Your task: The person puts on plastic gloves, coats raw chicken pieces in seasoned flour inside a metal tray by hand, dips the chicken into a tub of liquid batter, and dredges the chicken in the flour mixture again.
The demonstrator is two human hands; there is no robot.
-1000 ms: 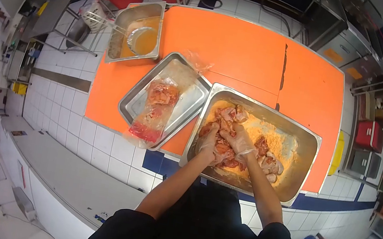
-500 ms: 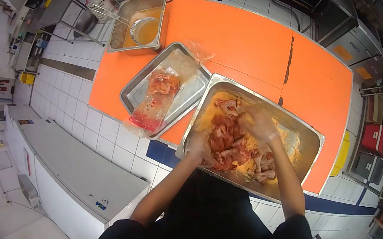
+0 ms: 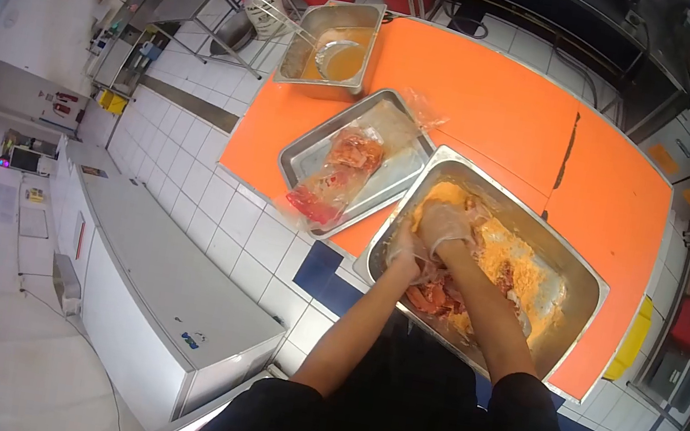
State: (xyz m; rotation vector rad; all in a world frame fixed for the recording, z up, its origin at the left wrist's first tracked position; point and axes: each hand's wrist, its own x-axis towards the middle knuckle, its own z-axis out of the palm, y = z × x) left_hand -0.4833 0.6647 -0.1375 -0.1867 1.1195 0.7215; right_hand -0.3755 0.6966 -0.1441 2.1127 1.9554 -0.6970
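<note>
A deep steel pan (image 3: 577, 320) holds raw, reddish meat pieces (image 3: 433, 297) and a yellow-orange coating (image 3: 496, 256). Both of my hands wear clear plastic gloves and are close together at the pan's left end. My left hand (image 3: 407, 254) curls against the meat beside the left wall. Just beyond it, my right hand (image 3: 444, 225) is rounded downward over the meat, its fingertips hidden. Left of the pan, a shallow steel tray (image 3: 403, 172) bears a clear plastic bag (image 3: 343, 170) with reddish meat inside.
Behind the tray stands a deep steel container (image 3: 292, 63) of orange-brown liquid, with a long-handled strainer (image 3: 327, 57) in it. All these stand on an orange table (image 3: 485, 102). A long white-grey counter unit (image 3: 146, 274) is to the left. A yellow object (image 3: 630, 342) is beyond the table's right edge.
My right hand has moved from the pan's middle to its left end, beside my left hand. More coating shows in the middle. The whole view has shifted and turned.
</note>
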